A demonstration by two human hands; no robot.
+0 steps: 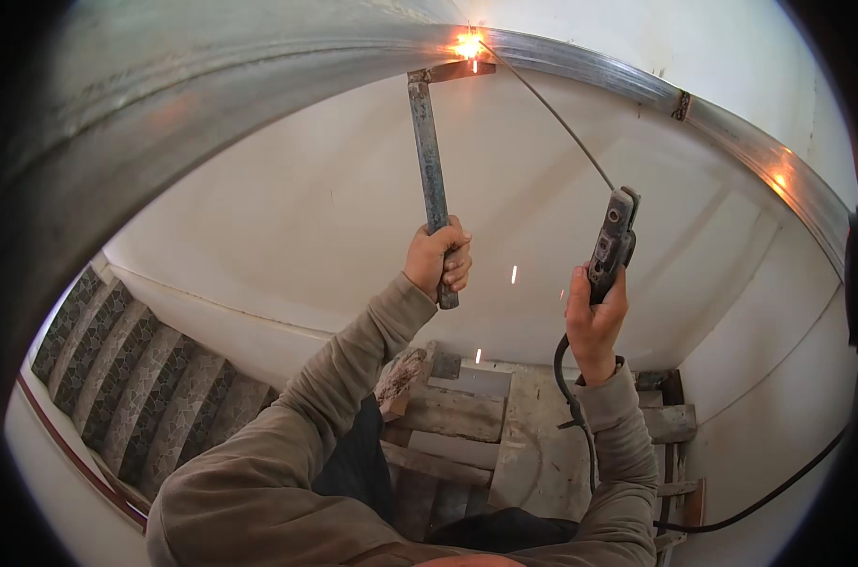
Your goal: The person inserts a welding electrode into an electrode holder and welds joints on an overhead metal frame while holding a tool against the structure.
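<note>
My left hand [440,255] is closed round the grey metal handle of a hammer [429,156], raised upright. The hammer's narrow head lies just under a long metal beam [580,66], beside a bright welding spark [469,44]. In my right hand [594,326] is a dark welding electrode holder [613,241], gripped from below. A thin welding rod [552,111] runs from its jaws up and left to the glowing spot on the beam. A black cable [575,406] hangs from the holder along my right forearm.
Sparks fall past a pale wall [306,208]. Stone-patterned stairs [136,369] lie lower left, with a dark red strip [79,454] along their edge. Below me are wooden planks [453,413] and a stained board [533,454]. More cable [750,515] trails off right.
</note>
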